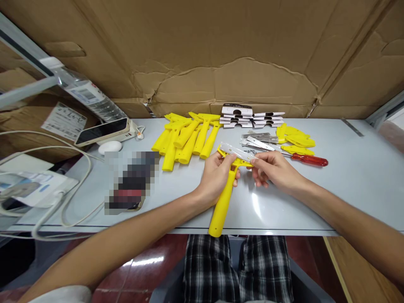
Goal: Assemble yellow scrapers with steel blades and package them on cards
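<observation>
1. Yellow handle (221,206), centre, above the tabletop (353,185): probably light, stiff plastic; hold its neck.
2. Left hand (216,174): grip closed round its head, lower fingers partly hidden. Right hand (274,170): fingertips nearly meeting at the head's right end, hold unclear.
3. Metal strip (239,154) over the head: likely thin, slippery.
4. Small dark pieces (250,151), right of centre: indistinct.

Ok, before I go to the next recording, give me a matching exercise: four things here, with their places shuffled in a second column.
Things
1. Clear plastic bottle
2. Red-handled screwdriver
3. Pile of yellow T-shaped plastic handles
4. Thin shiny strip with holes

Places
A. Immediately left of the stacked white cards
B. Against the head of the yellow handle in the left hand
C. Behind the dark-screened, pale-edged phone
D. Beside the flat yellow plastic pieces

Pairs: 1-C, 2-D, 3-A, 4-B
</observation>
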`<action>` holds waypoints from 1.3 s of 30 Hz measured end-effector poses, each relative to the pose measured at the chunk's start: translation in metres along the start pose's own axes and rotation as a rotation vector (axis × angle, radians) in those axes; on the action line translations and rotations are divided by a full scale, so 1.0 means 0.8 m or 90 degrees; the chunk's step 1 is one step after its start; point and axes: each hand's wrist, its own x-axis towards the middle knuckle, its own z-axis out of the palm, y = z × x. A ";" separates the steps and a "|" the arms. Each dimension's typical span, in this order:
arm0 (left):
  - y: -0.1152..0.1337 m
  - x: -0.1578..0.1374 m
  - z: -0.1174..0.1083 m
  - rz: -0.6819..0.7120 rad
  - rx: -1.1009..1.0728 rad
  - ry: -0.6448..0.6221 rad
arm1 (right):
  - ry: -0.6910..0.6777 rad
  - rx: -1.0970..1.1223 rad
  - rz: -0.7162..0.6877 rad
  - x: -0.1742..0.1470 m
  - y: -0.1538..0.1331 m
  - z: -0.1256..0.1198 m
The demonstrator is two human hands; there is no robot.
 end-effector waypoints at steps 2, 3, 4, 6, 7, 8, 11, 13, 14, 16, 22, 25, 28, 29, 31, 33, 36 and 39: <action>0.000 0.000 0.000 -0.005 -0.001 0.002 | -0.005 -0.003 -0.003 0.000 0.000 -0.001; 0.000 0.000 -0.001 -0.006 0.000 0.004 | -0.008 -0.005 -0.004 0.000 -0.001 -0.002; 0.001 -0.001 -0.001 -0.007 0.003 0.006 | -0.010 -0.005 -0.003 0.000 -0.001 -0.002; 0.001 -0.001 -0.001 -0.009 0.008 0.009 | -0.008 0.002 0.004 0.000 -0.002 -0.003; 0.000 -0.001 0.000 -0.010 0.011 0.008 | -0.003 0.008 0.009 0.000 -0.003 -0.003; 0.000 -0.001 0.000 -0.011 0.014 0.003 | 0.002 0.014 0.015 0.001 -0.004 -0.002; 0.000 0.000 -0.001 -0.004 0.025 -0.007 | 0.011 0.023 0.036 0.001 -0.007 0.002; 0.001 0.000 -0.001 0.006 0.030 -0.009 | 0.012 0.024 0.048 0.000 -0.010 0.004; 0.001 0.000 -0.002 0.009 0.032 -0.011 | 0.011 0.025 0.052 -0.001 -0.010 0.005; 0.001 0.000 -0.003 0.009 0.034 -0.020 | 0.009 0.024 0.055 -0.002 -0.011 0.006; 0.002 0.000 -0.004 0.018 0.038 -0.027 | -0.014 0.032 0.052 -0.002 -0.005 0.006; 0.003 0.001 -0.004 0.021 0.044 -0.026 | -0.025 0.026 0.050 -0.002 -0.003 0.004; 0.004 0.000 -0.004 0.032 0.057 -0.031 | -0.029 0.010 0.040 -0.001 -0.004 0.003; 0.005 0.000 -0.004 0.035 0.060 -0.034 | -0.026 0.008 0.039 -0.001 -0.005 0.002; 0.005 -0.001 -0.004 0.039 0.064 -0.036 | -0.022 0.008 0.040 -0.001 -0.007 0.002; 0.005 -0.002 -0.005 0.044 0.066 -0.037 | -0.024 0.007 0.043 -0.001 -0.008 0.002; 0.005 -0.004 -0.004 0.056 0.063 -0.036 | -0.043 -0.006 0.041 -0.002 -0.010 0.001; 0.006 -0.005 -0.003 0.062 0.056 -0.036 | -0.071 -0.012 0.037 -0.002 -0.009 0.003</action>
